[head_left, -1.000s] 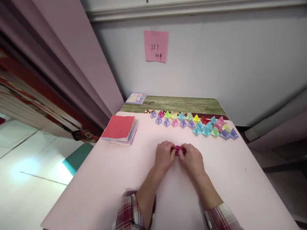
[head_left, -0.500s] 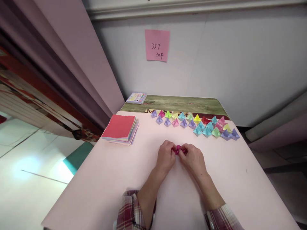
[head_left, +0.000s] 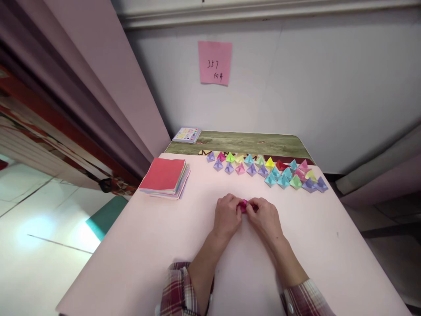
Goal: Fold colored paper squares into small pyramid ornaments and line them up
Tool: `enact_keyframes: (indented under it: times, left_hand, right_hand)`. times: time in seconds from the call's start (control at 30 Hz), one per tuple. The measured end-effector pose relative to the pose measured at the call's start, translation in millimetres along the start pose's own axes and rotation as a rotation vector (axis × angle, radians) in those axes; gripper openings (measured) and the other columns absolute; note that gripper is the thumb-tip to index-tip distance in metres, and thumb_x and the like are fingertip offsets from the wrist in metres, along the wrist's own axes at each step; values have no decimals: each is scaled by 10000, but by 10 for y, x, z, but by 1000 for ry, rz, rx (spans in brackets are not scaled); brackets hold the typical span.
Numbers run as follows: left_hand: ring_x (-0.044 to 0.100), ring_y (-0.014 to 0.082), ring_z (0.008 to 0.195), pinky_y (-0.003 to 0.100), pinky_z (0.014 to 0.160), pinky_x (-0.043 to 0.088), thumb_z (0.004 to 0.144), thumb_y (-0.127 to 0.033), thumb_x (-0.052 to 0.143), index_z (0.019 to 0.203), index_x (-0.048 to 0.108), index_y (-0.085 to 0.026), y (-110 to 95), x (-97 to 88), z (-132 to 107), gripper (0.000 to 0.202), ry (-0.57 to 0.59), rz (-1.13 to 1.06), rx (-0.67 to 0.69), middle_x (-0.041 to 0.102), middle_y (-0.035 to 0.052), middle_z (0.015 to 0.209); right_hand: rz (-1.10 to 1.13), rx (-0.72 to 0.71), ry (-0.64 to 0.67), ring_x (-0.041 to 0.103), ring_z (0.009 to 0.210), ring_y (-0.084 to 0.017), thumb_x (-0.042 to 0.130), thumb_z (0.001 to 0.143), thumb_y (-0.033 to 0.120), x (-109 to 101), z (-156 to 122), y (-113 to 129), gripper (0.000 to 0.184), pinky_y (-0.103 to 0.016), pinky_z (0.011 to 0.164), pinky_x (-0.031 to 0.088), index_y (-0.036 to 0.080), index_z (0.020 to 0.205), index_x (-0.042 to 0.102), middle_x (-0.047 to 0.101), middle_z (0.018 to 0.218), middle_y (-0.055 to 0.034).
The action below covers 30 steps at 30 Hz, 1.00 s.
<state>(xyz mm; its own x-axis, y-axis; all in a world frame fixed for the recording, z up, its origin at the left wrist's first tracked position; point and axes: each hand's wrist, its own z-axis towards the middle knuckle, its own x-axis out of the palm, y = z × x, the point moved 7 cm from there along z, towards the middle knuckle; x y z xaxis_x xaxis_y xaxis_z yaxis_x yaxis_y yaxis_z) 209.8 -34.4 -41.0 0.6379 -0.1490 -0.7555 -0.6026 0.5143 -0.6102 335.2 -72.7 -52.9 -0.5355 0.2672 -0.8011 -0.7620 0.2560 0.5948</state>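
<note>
Between my fingertips is a small magenta piece of folded paper (head_left: 244, 206), mostly covered by the fingers, so its exact shape is hidden. My left hand (head_left: 228, 215) pinches its left side, and my right hand (head_left: 265, 216) pinches the right side. Both hands are closed and rest low over the middle of the pale tabletop (head_left: 243, 272). Beyond them stand several small origami paper boats (head_left: 251, 169) in purple, pink, green, yellow, blue and red, lined up in uneven rows.
A stack of coloured paper (head_left: 163, 174), red sheet uppermost, lies at the table's left. Behind, a small packet (head_left: 187, 135) sits on a green wood-patterned surface (head_left: 246, 142). A pink note (head_left: 215, 63) is stuck to the wall. A curtain (head_left: 128, 87) hangs at left.
The fingers have shifted slightly around the magenta paper, and a little less of it shows between them. The boats and the paper stack stay in place.
</note>
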Motion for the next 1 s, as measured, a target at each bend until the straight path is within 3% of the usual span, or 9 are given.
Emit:
enact_keyframes:
  times: [0.23,0.57,1.0]
  left_hand:
    - [541,197,846,341,767,381,796,-140,613,798,619,-205,-50,20,26,66,38,138,2,606,35,866]
    - [545,202,814,347,747,363,914,-175,475,836,671,-196,-107,46,30,212,73,337,-14,628,54,823]
    - [532,200,837,335,723,364,879,-127,491,811,637,-191,-121,60,64,173,113,323,12,610,53,861]
  right_hand:
    - [19,-5,59,592,682,-145,535,795,214,-39,12,21,186,-240,647,389,221,747,715,657,753,-17]
    - [-396,119,29,533,572,-103,461,925,294,-7,-140,239,260,-260,495,215,206,845,692,627,850,-31]
    - [-333,121,116,616,726,-155,501,849,298,-68,-86,219,209,-253,542,297,278,884,705,664,891,-16]
